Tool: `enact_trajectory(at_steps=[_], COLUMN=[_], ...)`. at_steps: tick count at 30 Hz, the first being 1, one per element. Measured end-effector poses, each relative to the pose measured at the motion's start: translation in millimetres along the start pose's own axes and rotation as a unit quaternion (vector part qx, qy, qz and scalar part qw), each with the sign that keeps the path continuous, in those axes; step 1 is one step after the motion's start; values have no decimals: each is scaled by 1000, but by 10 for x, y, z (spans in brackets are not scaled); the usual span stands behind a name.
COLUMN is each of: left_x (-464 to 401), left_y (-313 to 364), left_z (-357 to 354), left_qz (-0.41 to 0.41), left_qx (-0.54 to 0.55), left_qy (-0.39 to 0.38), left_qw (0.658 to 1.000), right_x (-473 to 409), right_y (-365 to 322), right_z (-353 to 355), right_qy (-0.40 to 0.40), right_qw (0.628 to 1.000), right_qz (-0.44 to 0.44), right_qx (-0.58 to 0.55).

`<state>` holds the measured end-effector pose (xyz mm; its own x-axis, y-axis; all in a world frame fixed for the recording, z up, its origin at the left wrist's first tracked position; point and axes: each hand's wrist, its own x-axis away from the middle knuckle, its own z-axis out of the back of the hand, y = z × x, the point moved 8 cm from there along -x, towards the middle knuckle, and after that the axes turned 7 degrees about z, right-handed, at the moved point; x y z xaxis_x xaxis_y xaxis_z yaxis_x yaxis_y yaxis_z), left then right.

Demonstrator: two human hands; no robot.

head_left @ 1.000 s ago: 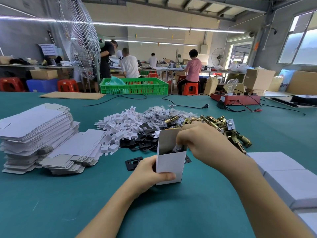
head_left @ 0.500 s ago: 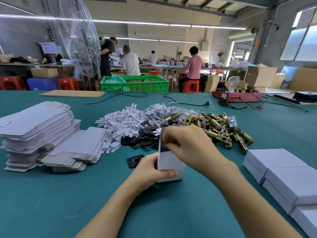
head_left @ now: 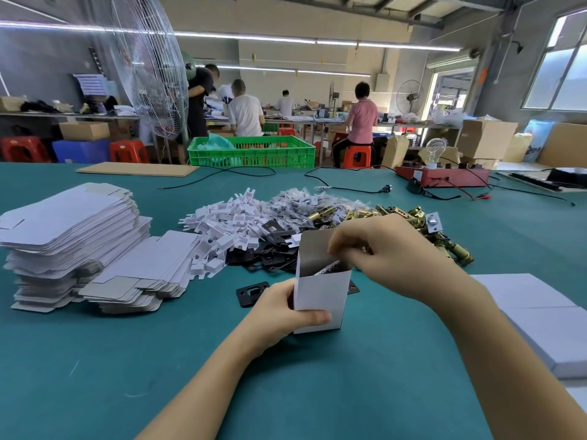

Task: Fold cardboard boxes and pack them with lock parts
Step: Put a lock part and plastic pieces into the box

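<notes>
Head view: left hand (head_left: 287, 309) is gripping a small white box (head_left: 320, 300) that is standing upright on the green tabletop (head_left: 317, 392), near the middle of the near edge, with the thumb lying across the box's front face and the other fingers hidden behind its left side. Right hand (head_left: 390, 252) is hovering over the box's open mouth, its fingertips bunched together and pinching a dark, shiny item (head_left: 328, 267) that is poking into the opening; what that item is cannot be told. The box's top flap is standing up behind the opening.

Just left of the box a black plate (head_left: 252, 292) is lying flat on the tabletop. Behind the box, toward the middle of the tabletop, a heap of black plates (head_left: 270, 254) is touching a pile of white card inserts (head_left: 228, 223), and brass lock parts (head_left: 444, 239) are lying in a heap behind the right hand. Toward the left edge, stacks of flat box blanks (head_left: 73, 236) are sitting in two piles, the nearer one lower. At the right edge, closed white boxes (head_left: 540, 315) are lying side by side. Along the far edge a green crate (head_left: 252, 152) is resting.
</notes>
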<state>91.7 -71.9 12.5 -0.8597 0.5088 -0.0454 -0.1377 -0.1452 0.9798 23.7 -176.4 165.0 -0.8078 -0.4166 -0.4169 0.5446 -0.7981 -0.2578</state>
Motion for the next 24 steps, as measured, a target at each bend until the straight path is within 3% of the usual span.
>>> enact_trajectory(at_steps=[8,14,16,18,21,24], left_x=[7,-11,-4,17,54,76], left_y=[-25,-27,-30,-27,1,57], left_z=[22,23,25,27,22,17], left_qz=[5,5,9,14,23,22], left_qx=[3,2,0,2,8,11], left_qy=[3,9,10,8,6,11], left_qw=[1000,1000,1000,1000,1000,1000], right_x=[-16,-32,-37,10,198,374], right_y=[-109,-77,-101,14,367,586], right_z=[-264,-367,-231,-3,64,-444], right_qy=[-94,-131,-60,75,242,195], right_qw=[995,988,997,995,945,910], right_qz=[7,20,31,2,-106,-204], right_qx=[-10,80,33,-67,-191,-304])
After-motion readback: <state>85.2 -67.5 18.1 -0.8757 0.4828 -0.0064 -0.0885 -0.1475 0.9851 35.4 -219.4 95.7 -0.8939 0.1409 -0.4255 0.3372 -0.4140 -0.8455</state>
